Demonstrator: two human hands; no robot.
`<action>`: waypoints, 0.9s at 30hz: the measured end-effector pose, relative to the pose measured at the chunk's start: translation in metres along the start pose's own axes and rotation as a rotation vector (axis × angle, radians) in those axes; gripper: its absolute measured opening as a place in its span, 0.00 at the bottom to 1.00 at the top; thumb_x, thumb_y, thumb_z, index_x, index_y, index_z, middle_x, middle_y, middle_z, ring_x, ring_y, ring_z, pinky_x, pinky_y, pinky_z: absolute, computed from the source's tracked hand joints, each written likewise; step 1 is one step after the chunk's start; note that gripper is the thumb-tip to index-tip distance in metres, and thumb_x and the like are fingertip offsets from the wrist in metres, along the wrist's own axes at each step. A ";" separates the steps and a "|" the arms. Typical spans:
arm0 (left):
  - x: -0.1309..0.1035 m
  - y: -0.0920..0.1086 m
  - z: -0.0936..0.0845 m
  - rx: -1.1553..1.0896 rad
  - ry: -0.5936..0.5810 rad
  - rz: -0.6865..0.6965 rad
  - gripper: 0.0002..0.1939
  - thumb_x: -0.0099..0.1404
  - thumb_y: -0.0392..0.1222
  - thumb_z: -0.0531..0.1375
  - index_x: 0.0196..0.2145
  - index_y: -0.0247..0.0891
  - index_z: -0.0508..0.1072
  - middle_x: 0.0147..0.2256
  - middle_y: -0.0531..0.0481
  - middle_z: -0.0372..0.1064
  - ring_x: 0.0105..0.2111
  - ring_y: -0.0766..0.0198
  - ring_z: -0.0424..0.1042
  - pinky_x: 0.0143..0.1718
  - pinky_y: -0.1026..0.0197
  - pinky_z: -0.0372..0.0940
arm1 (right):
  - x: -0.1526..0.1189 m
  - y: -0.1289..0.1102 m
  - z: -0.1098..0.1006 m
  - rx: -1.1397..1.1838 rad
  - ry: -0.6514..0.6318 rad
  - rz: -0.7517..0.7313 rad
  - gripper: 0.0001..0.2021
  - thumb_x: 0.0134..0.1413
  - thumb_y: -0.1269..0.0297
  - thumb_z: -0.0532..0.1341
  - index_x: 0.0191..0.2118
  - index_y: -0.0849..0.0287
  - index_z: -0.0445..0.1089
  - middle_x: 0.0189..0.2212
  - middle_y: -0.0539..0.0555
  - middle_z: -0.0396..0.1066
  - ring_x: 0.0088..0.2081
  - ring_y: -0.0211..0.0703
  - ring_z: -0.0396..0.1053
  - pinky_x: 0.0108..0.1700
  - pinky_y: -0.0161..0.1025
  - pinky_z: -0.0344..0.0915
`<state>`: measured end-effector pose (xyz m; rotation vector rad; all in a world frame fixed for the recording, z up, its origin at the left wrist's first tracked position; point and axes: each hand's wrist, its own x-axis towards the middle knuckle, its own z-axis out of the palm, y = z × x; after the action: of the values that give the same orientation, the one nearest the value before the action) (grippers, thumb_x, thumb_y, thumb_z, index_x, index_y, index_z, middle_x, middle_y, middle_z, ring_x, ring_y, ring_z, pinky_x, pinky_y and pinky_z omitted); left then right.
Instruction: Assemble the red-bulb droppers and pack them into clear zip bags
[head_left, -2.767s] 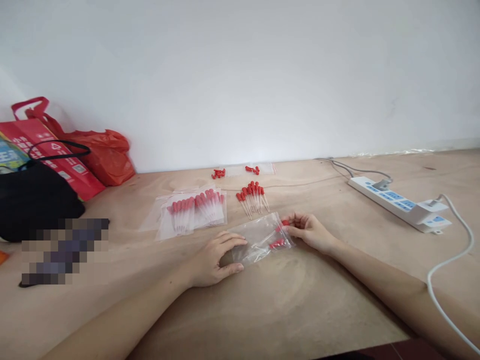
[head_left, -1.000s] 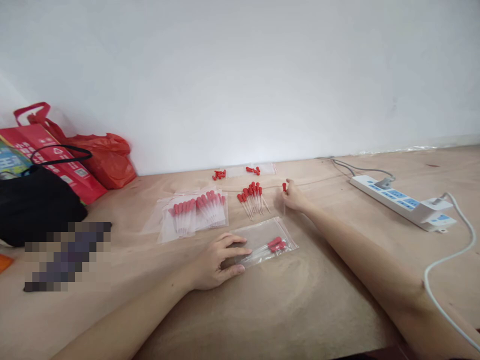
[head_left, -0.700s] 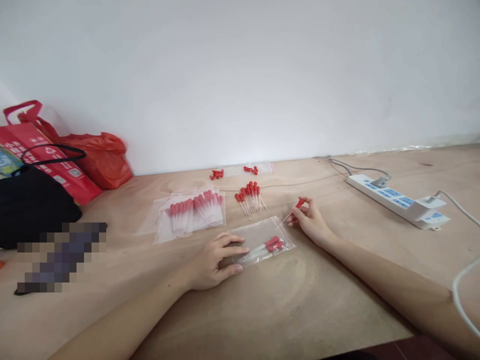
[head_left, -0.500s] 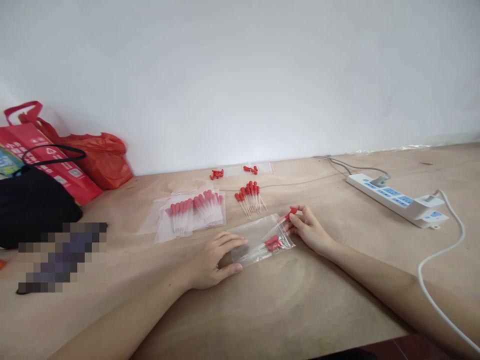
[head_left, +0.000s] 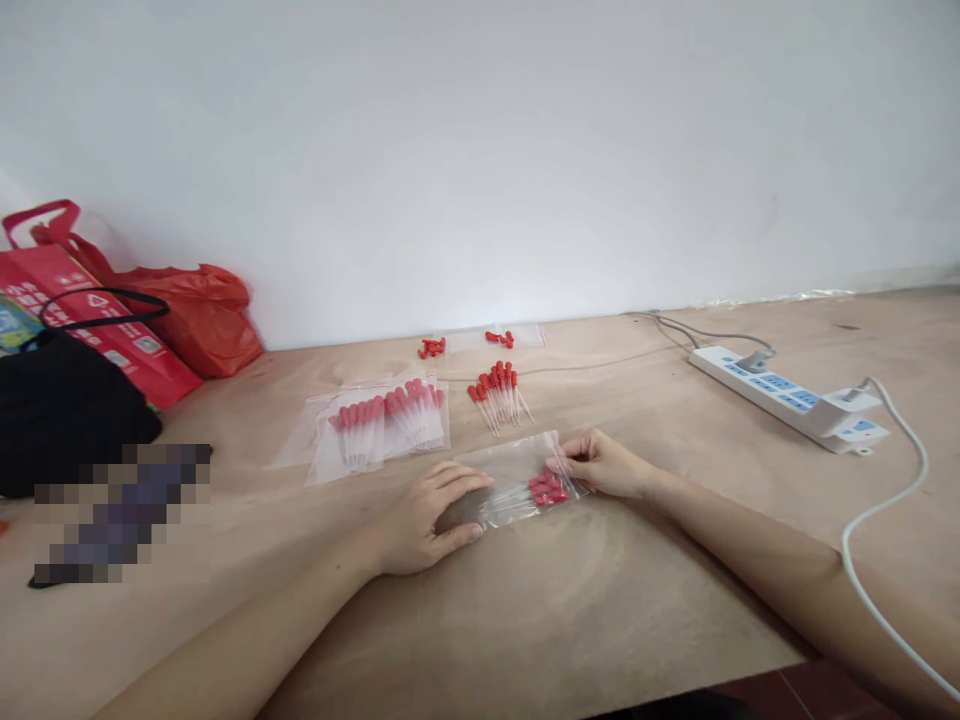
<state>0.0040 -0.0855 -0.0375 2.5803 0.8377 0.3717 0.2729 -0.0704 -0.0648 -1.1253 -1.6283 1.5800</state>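
Observation:
A clear zip bag lies between my hands, with several red-capped droppers inside it, their caps toward the right end. My left hand rests at the bag's left end, fingers and thumb apart, fingertips touching the plastic. At the right end, the bag's mouth, my right hand has its thumb and fingers closed on the bag's edge. Beyond the bag, several loose red-capped droppers lie fanned out. To their left are filled, overlapping bags.
Loose red caps lie near the wall beside another clear bag. A white power strip with cables is at right. Red bags, a black bag and a pixelated object are at left.
The dropper my right hand was holding at the bag's mouth is now inside with the others. My right hand has shifted slightly down onto the bag's edge.

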 end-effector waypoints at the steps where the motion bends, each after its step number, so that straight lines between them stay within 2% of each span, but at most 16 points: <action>1: 0.000 0.000 0.000 0.003 -0.007 0.000 0.21 0.62 0.47 0.53 0.52 0.44 0.58 0.50 0.48 0.60 0.51 0.58 0.58 0.51 0.53 0.55 | 0.000 0.000 0.000 -0.001 -0.001 -0.001 0.17 0.40 0.51 0.61 0.24 0.64 0.70 0.16 0.48 0.65 0.16 0.28 0.54 0.18 0.30 0.48; 3: 0.000 0.000 -0.001 0.013 -0.025 0.002 0.20 0.62 0.46 0.53 0.52 0.45 0.59 0.50 0.49 0.59 0.51 0.58 0.57 0.51 0.53 0.55 | 0.002 0.001 -0.001 -0.001 0.057 -0.005 0.16 0.40 0.52 0.61 0.24 0.63 0.69 0.13 0.46 0.62 0.15 0.28 0.52 0.17 0.30 0.47; 6: 0.000 0.000 -0.001 0.026 -0.038 0.001 0.19 0.62 0.46 0.53 0.51 0.47 0.61 0.51 0.49 0.58 0.51 0.58 0.57 0.51 0.53 0.55 | 0.012 0.005 -0.007 -0.002 0.312 -0.033 0.13 0.40 0.55 0.61 0.26 0.62 0.67 0.12 0.43 0.58 0.13 0.28 0.50 0.15 0.30 0.46; 9: -0.001 -0.001 -0.001 0.025 -0.034 0.003 0.18 0.62 0.46 0.53 0.51 0.47 0.62 0.51 0.49 0.58 0.51 0.58 0.57 0.51 0.52 0.55 | 0.032 0.012 -0.019 -0.053 0.562 -0.113 0.11 0.41 0.57 0.60 0.28 0.60 0.64 0.17 0.45 0.61 0.14 0.29 0.54 0.16 0.30 0.50; 12: -0.001 -0.001 -0.001 0.029 -0.028 0.003 0.18 0.62 0.46 0.53 0.51 0.47 0.62 0.51 0.49 0.58 0.51 0.58 0.57 0.51 0.53 0.56 | 0.059 0.014 -0.031 -0.192 0.663 -0.195 0.11 0.40 0.59 0.60 0.29 0.61 0.64 0.22 0.48 0.65 0.19 0.31 0.59 0.21 0.31 0.57; 16: 0.000 -0.002 0.000 0.035 -0.031 0.006 0.19 0.62 0.46 0.53 0.51 0.46 0.62 0.51 0.48 0.58 0.51 0.58 0.57 0.51 0.53 0.56 | 0.094 0.011 -0.034 -0.430 0.636 -0.190 0.12 0.39 0.64 0.61 0.33 0.63 0.64 0.26 0.50 0.68 0.25 0.32 0.63 0.29 0.31 0.62; 19: -0.001 -0.003 0.000 0.035 -0.029 0.004 0.19 0.62 0.46 0.53 0.51 0.46 0.62 0.51 0.48 0.59 0.51 0.58 0.57 0.51 0.52 0.55 | 0.109 0.008 -0.031 -0.540 0.598 -0.157 0.13 0.39 0.70 0.60 0.36 0.63 0.64 0.28 0.50 0.69 0.26 0.31 0.65 0.31 0.29 0.62; 27: -0.001 -0.003 0.000 0.032 -0.024 0.013 0.19 0.62 0.46 0.53 0.51 0.46 0.62 0.51 0.49 0.59 0.51 0.58 0.58 0.51 0.53 0.56 | 0.107 0.002 -0.036 -0.744 0.610 -0.070 0.12 0.41 0.73 0.56 0.36 0.66 0.66 0.27 0.55 0.70 0.30 0.39 0.66 0.34 0.34 0.60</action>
<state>0.0014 -0.0838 -0.0393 2.6157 0.8261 0.3334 0.2553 0.0401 -0.0771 -1.6791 -1.7996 0.4570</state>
